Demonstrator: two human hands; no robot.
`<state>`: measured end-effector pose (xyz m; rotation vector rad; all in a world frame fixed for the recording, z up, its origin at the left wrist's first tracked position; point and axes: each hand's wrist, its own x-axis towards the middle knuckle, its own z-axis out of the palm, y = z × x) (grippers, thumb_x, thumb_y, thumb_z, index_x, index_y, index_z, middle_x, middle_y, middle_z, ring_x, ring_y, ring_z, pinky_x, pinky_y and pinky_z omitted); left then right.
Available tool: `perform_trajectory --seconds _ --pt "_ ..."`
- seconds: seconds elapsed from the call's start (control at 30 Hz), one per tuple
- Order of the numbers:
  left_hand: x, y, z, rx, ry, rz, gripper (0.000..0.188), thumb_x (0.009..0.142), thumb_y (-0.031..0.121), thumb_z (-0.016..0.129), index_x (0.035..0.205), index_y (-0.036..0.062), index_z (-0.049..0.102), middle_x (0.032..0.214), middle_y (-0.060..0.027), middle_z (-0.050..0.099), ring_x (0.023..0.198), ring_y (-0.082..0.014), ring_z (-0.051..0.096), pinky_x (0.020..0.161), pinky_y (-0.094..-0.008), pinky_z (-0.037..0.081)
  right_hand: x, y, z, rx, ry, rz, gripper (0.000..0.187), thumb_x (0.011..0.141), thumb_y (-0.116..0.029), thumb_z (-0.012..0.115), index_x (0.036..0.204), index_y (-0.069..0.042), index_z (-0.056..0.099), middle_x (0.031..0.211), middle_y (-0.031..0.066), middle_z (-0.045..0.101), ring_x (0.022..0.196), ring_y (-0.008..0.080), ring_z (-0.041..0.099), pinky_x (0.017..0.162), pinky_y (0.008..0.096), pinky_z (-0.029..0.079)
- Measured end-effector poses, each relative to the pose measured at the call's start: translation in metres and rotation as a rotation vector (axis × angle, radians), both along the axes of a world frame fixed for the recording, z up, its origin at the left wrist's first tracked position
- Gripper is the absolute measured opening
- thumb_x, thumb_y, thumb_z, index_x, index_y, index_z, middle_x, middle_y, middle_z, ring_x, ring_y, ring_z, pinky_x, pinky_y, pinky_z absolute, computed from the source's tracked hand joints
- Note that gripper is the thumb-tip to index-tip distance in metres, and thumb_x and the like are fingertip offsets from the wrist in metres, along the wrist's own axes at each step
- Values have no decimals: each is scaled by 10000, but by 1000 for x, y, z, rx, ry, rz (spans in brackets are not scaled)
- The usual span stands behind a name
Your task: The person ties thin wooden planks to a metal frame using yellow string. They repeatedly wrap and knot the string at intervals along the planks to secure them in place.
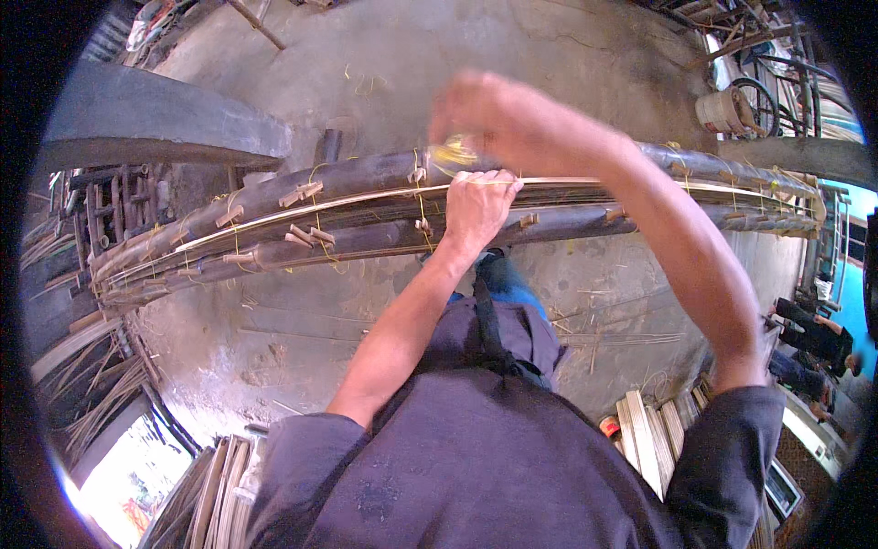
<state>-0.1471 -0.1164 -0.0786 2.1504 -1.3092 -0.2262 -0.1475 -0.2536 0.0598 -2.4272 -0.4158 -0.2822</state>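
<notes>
Our left hand [480, 209] clamped on thin pale wooden strips [567, 182] between 2 dark round poles [366, 173], our blurred right hand [471, 105] near yellow strands [453, 150], its grip unclear to us, round whitish bucket [718, 112] far right, contents unclear

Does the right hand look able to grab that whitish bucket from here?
Probably not: the bucket sits well off to the right, past the far dark pole, away from the right hand.

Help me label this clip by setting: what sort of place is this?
Probably a workshop for wood or bamboo. Signs are the long frame of dark, round poles with short light-brown wooden pegs, the pale, flat wooden slats stacked behind, and the stained grey concrete floor.
</notes>
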Motion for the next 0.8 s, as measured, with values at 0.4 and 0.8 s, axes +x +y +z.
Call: perform_trajectory --seconds 0.4,0.8 --pt "0 7 -6 118 -33 12 293 872 360 585 814 87 673 789 -90 666 744 -274 639 679 -377 471 -136 61 -79 498 476 -147 221 889 -192 506 736 -42 558 609 144 578 632 283 622 662 434 496" --pt "108 -120 -46 171 1364 90 291 977 310 453 875 69 580 701 35 474 670 -77 515 638 -247 468 -158 83 -116 58 618 -103 207 795 -170 597 965 -53 614 1079 172 598 1054 304 572 820 412 494"
